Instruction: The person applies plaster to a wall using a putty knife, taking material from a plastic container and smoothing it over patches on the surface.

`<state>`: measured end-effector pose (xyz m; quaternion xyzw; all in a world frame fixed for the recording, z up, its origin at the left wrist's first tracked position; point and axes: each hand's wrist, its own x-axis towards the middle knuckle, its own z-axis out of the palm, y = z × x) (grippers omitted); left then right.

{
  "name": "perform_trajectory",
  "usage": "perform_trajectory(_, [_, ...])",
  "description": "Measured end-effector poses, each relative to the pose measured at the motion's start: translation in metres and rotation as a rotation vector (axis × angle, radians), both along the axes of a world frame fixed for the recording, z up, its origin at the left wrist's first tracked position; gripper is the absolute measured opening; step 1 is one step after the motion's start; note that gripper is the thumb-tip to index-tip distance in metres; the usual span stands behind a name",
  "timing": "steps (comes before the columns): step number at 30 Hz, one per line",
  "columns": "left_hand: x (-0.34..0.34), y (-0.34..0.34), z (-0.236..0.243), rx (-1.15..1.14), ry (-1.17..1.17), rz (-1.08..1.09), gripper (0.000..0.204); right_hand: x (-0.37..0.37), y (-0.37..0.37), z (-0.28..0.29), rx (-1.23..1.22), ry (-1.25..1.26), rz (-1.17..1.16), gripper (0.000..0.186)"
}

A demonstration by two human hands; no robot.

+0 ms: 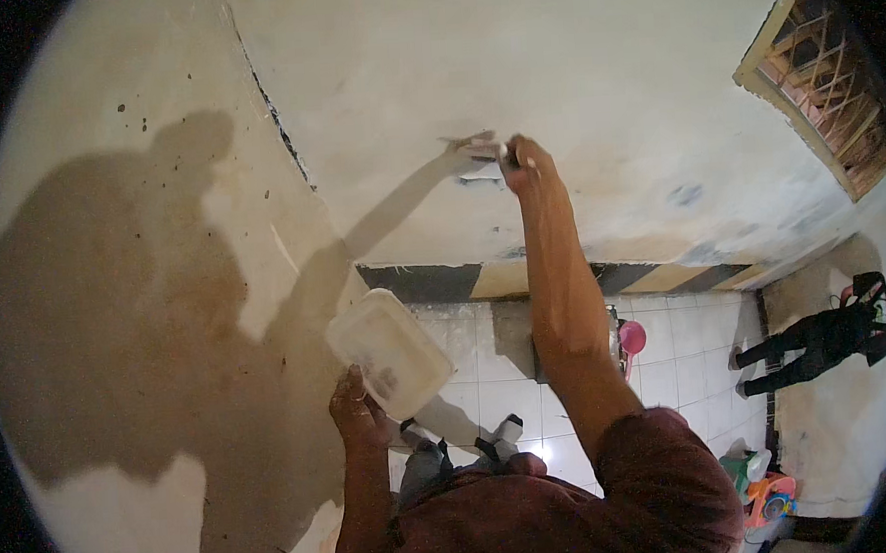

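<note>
My right hand (529, 164) reaches up to the pale wall (592, 58) with its fingers closed round the dark handle of a putty knife (485, 151). The blade is at the wall and slightly blurred; whether it touches cannot be told. Just below it lies a small bright white patch (480, 178). Lower down, my left hand (358, 411) grips the near edge of a shallow, whitish rectangular plastic tub (418, 363), tilted so its inside shows. A greyish smear marks the tub's inner surface.
A cracked wall corner (280, 130) runs down at left. Black-and-yellow tiles (418, 281) edge the wall's foot. A pink dipper (632, 337) is beside my right arm, low down. Another person (836, 321) stands at far right, near orange and green items (770, 490). A lattice window (823, 76) is upper right.
</note>
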<state>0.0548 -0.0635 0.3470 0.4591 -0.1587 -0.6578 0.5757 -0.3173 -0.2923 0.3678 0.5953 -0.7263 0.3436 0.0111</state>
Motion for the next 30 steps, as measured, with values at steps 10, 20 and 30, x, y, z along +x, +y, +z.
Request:
perform_trajectory(10, [-0.063,-0.014,-0.022,0.064,0.102,-0.13,0.039,0.007,0.125,-0.064,-0.163,-1.304,-0.145,0.018])
perform_trajectory(20, [-0.067,-0.037,-0.083,0.069,0.026,-0.189,0.041,-0.038,0.091,-0.038,-0.588,0.759,0.396,0.053])
perform_trajectory(30, [-0.084,-0.023,-0.16,0.249,0.092,-0.115,0.055,-0.087,0.021,-0.072,-0.528,1.251,0.676,0.049])
